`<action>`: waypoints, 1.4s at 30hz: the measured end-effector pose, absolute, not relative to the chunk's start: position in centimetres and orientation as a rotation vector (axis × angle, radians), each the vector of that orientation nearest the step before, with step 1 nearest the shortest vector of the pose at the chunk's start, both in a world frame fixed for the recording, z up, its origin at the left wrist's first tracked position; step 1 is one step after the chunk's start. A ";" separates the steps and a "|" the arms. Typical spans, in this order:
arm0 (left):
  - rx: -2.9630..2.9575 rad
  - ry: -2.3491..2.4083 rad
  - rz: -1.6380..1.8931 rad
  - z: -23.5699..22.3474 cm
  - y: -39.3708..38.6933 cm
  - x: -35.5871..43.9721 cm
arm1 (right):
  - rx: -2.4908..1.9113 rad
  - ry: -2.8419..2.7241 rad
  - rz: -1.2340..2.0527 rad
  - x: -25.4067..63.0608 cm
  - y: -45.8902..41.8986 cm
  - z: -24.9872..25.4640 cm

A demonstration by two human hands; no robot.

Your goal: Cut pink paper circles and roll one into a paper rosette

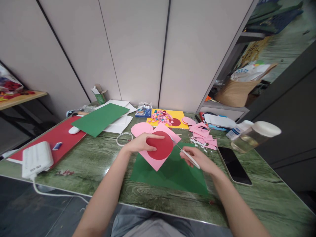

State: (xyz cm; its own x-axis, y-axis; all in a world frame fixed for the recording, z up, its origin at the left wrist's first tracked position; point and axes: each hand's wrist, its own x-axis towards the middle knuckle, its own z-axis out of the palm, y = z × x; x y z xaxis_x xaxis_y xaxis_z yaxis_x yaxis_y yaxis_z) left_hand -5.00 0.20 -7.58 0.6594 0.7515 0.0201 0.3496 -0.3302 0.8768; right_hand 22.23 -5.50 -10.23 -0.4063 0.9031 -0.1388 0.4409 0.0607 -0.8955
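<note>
My left hand (139, 143) pinches a red paper circle (161, 148) together with a square of pink paper (157, 163) behind it, held at a slant above the table. White-handled scissors (191, 159) are in my right hand (197, 158), their thin metal blades touching or close by the right edge of the circle. Whether the blades are parted is too small to tell. Below both hands lies a green paper sheet (170, 179). A pink paper circle (140, 129) rests just beyond my left hand.
Pink paper scraps (203, 135) and a phone (234, 164) lie to the right, near a lidded clear jar (255, 136). Pompoms (161, 117) sit on yellow paper (179, 114) at the back. A white power bank (37, 159) with a cable is at left, by another green sheet (100, 120).
</note>
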 end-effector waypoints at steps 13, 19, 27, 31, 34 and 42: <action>1.955 0.845 0.488 -7.6 0.4 -5.3 | -1.379 -1.934 1.311 22.6 -5.6 -9.4; 1.932 0.829 0.484 -7.9 0.5 -5.2 | -1.372 -1.894 1.381 22.5 -5.4 -9.8; 1.933 0.801 0.456 -7.8 0.3 -4.8 | -1.350 -1.859 1.409 22.4 -5.4 -10.2; 1.936 0.795 0.458 -7.8 0.4 -4.9 | -1.359 -1.884 1.386 22.5 -5.4 -10.1; 1.924 0.780 0.441 -8.0 0.5 -5.0 | -1.361 -1.916 1.380 22.7 -5.3 -9.9; 1.951 0.763 0.418 -8.1 0.6 -5.0 | -1.414 -1.982 1.343 23.3 -5.2 -9.6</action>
